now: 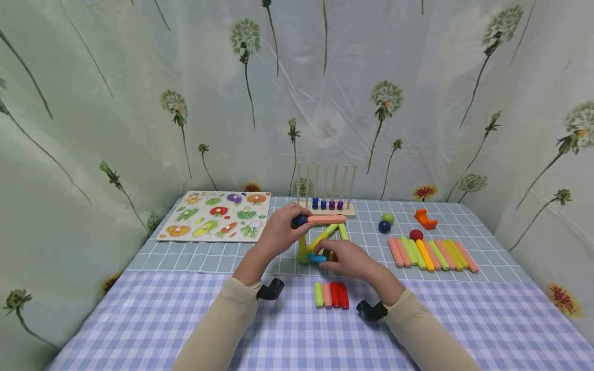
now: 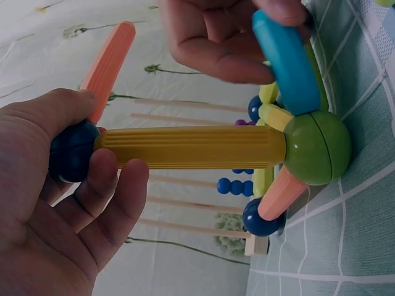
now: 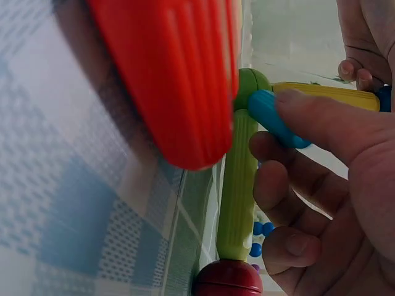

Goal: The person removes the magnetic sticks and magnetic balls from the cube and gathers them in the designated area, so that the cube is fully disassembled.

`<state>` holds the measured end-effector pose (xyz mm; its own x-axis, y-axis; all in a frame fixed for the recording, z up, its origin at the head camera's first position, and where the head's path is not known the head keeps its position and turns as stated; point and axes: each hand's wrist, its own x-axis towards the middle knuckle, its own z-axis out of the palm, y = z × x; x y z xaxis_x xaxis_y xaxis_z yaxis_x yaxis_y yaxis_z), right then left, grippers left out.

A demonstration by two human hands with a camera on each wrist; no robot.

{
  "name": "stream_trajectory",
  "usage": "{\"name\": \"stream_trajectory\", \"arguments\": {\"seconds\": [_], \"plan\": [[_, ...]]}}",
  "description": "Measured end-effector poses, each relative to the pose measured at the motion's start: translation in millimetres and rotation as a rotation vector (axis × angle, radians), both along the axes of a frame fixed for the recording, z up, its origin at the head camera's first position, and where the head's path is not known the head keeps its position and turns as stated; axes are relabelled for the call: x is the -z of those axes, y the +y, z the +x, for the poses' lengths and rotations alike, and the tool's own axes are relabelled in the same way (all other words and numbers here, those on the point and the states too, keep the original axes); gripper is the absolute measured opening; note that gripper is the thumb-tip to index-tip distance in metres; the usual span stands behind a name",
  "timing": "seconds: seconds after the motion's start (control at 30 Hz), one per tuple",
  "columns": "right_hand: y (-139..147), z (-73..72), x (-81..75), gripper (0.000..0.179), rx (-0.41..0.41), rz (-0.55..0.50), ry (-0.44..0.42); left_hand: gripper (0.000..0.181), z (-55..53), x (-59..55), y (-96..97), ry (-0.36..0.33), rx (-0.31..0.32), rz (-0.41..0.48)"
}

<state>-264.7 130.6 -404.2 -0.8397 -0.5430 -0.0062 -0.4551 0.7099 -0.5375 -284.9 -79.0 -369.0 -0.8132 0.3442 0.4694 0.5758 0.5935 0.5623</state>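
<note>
My left hand grips a dark blue ball at the top of a frame of toy rods and balls. From that ball a pink rod runs off, and a yellow rod stands down to a green ball on the cloth. Between thumb and fingers, my right hand pinches a short blue curved rod, whose end meets the green ball. Along the base, a light green rod joins the green ball to a dark red ball.
Several short rods lie in front of the frame. At right are a row of coloured rods, loose balls and an orange curved piece. Behind stand a bead-peg rack and, leftward, a vegetable puzzle board.
</note>
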Motion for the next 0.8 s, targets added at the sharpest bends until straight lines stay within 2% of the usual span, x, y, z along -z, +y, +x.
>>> {"name": "stream_trajectory", "arguments": {"seconds": [0.2,0.4,0.53,0.63,0.8], "plan": [[0,-2.6,2.7,0.018,-0.046,0.105,0.008,0.018,-0.1,-0.5,0.2,0.006,0.008,0.008],[10,-5.3,-1.2,0.015,-0.076,0.085,0.009,0.018,-0.2,0.7,-0.4,-0.001,0.0,0.004],[28,-7.3,-14.8,0.014,-0.061,0.058,-0.068,0.018,-0.1,0.2,0.5,-0.014,-0.01,0.001],[42,-9.2,-24.0,0.011,-0.046,0.078,-0.131,0.019,-0.1,-1.0,1.6,-0.02,-0.011,0.001],[57,-9.8,-28.0,0.01,-0.051,0.145,-0.251,0.019,-0.2,-0.7,2.0,-0.02,-0.017,-0.007]]}}
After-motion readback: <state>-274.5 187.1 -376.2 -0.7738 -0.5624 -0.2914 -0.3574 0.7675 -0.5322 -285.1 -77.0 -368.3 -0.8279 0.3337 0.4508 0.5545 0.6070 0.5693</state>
